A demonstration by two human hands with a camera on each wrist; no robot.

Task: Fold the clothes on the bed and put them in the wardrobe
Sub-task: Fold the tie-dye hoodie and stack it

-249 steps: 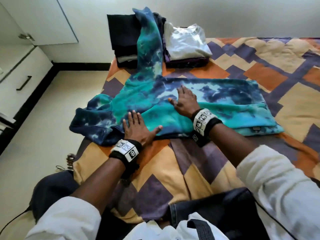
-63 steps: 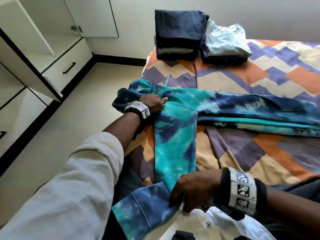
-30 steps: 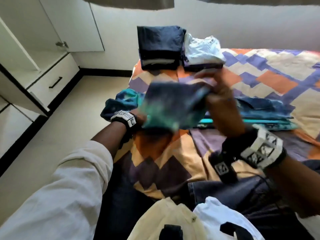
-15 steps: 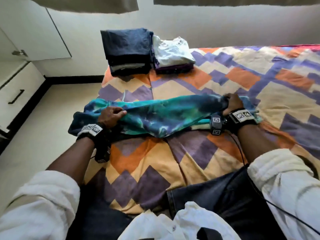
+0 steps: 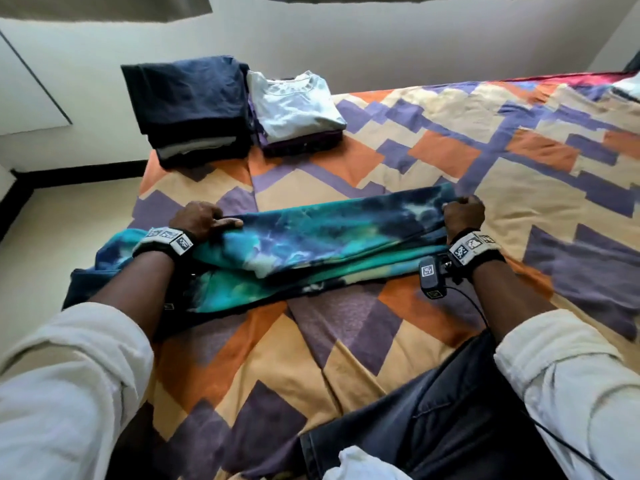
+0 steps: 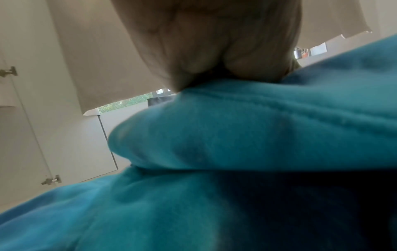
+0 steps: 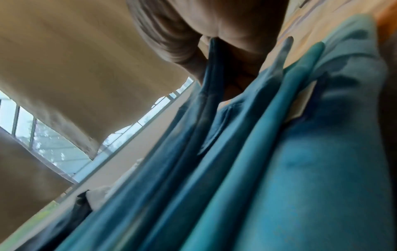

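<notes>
Teal-and-navy tie-dye cloth is bunched inside both grips. The right hand [image 5: 463,216] is fisted round one end of the tie-dye garment [image 5: 311,244], fingers curled tight over its gathered layers; the right wrist view shows several folded edges running up into that fist. The left hand [image 5: 201,220] clamps the other end, its fingers wrapped over the top fold and the thumb laid along it, pointing toward the right hand. Between the two grips the garment stretches as a long narrow band across the bed [image 5: 519,188], parallel to its near edge; a loose part spills past the left wrist and hangs over the bed's left edge.

Judging by that shape, the lengthwise folds are made and the band has yet to be doubled end to end. At the bed's far left corner two finished piles sit touching each other: a dark navy stack [image 5: 187,109] and, to its right, a white top on purple clothes [image 5: 294,105]. So most folding looks done; this garment remains to be finished, and nothing has yet gone into the wardrobe [image 6: 25,118], whose white doors and hinges show in the left wrist view.
</notes>
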